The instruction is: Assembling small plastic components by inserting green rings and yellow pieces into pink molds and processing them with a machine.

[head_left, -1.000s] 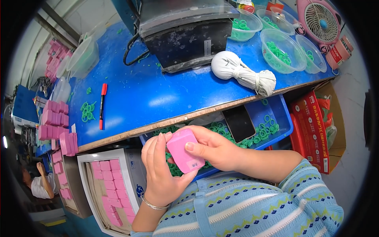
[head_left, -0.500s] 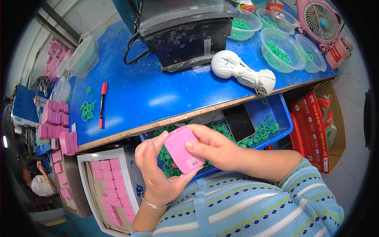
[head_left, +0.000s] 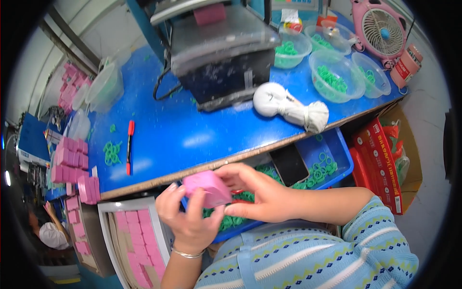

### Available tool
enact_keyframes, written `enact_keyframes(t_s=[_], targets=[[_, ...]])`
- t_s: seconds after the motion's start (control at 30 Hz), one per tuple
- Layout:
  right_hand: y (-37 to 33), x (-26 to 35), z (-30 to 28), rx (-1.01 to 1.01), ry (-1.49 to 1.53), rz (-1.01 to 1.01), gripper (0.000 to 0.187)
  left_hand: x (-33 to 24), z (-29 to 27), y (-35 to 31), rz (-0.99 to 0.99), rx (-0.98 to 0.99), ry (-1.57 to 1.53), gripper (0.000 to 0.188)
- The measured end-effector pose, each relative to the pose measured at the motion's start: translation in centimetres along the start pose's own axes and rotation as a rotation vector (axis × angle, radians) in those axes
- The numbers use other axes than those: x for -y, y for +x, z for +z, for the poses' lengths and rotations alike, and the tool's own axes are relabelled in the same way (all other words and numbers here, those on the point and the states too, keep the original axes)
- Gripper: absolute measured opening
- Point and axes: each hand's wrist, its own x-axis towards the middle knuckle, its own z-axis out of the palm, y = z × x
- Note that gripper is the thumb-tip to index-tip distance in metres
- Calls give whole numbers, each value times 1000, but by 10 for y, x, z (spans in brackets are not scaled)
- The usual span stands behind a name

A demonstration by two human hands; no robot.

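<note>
My left hand [head_left: 190, 214] grips a pink rounded block [head_left: 204, 185], thumb below and fingers along its side. The block is tilted, so its thick edge shows. Beside its right end is my right hand [head_left: 255, 195], fingers and thumb apart; whether a fingertip touches the block I cannot tell. Beneath both hands is a blue bin [head_left: 347, 161] of small green ring-shaped pieces [head_left: 321, 169]. A black phone [head_left: 289, 164] rests in it. Between my hands shows a bit of something red [head_left: 237, 191].
A dark machine [head_left: 221, 62] stands on the blue table [head_left: 192, 130], with a tied white cloth bundle [head_left: 290, 108], a red marker [head_left: 129, 147], clear bowls [head_left: 337, 79] and a pink fan [head_left: 382, 31]. Pink blocks fill a box [head_left: 108, 226] at lower left. Another person [head_left: 54, 233] sits far left.
The block has turned from showing its flat face to showing its edge. My right hand's thumb has come off its face. The view has shifted, showing more of the machine.
</note>
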Motion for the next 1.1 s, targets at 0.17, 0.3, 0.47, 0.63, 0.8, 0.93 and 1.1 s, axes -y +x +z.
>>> enact_keyframes(t_s=[0.17,0.3,0.47,0.63,0.8,0.93,1.1], targets=[[34,50,-56,-206,402,102,43,36,-6,39,-64,166,6,49],[48,71,-72,-292,402,184,39,49,-2,44,-176,319,-61,54],[75,92,-100,-277,486,252,49,54,1,65,-290,408,139,74],[80,90,-115,-260,443,228,47,43,1,69,-374,461,17,73],[28,84,-76,-129,494,207,43,46,-16,48,-356,491,-57,74],[7,70,-88,254,655,234,71,50,-21,41,-633,281,-534,84],[-5,51,-66,374,751,432,72,30,-16,53,-459,-59,-655,98]])
